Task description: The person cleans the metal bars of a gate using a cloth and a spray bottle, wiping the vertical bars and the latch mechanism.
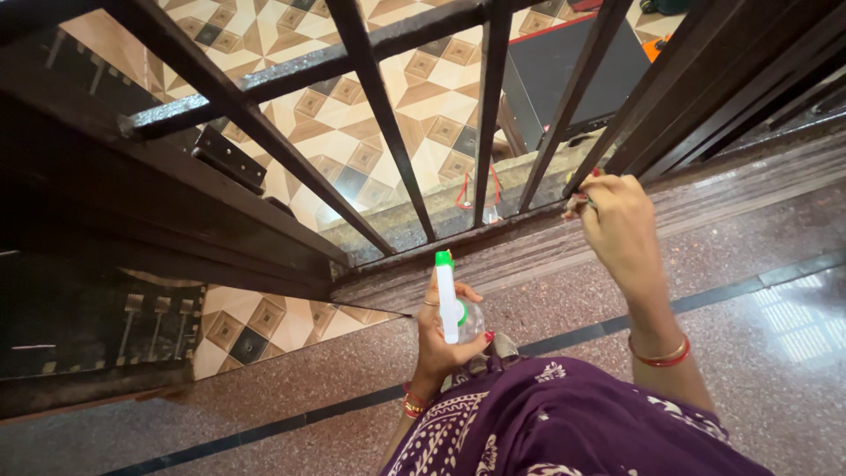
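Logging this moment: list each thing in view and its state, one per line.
Spray bottle: upright, gripped in left hand.
Right hand: raised at a gate bar, fingers pinched on something small.
Metal gate: bars tilted in this view, patterned tile floor beyond.

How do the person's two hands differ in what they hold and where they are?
The left hand is low, near the purple patterned cloth, wrapped around a white spray bottle with a green tip. The right hand is raised higher, up at the dark metal grille, pinching something small that I cannot make out. The left grips with the whole hand; the right uses fingertips. Both wrists wear red bangles.
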